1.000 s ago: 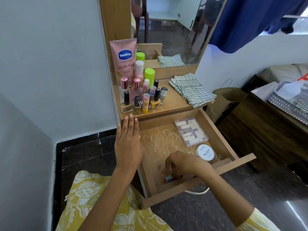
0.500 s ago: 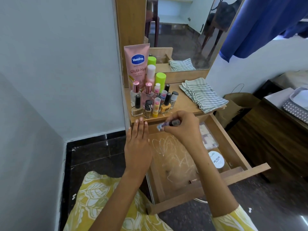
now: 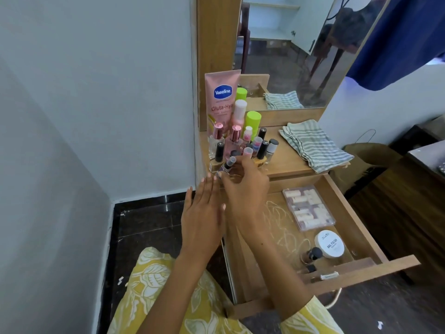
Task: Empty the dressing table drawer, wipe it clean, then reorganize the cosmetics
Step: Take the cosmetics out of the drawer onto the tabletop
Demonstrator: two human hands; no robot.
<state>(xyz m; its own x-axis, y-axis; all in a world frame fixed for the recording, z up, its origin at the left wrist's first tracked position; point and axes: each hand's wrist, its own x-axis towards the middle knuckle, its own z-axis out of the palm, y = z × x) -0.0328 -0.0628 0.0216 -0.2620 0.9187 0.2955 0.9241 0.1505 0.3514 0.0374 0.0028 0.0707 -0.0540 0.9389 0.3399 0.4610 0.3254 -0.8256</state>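
The right hand (image 3: 243,189) reaches across the open drawer (image 3: 356,213) to the bench (image 3: 289,162) front edge, its grip clamped on a small tilted bottle (image 3: 227,165) just before the cosmetics cluster (image 3: 243,143). The left hand (image 3: 204,213) lies flat, fingers straight and together, holding nothing, beside the drawer's left edge. Inside the drawer, a clear case (image 3: 308,207) and a white jar (image 3: 329,244) sit along its right side; its left half is bare.
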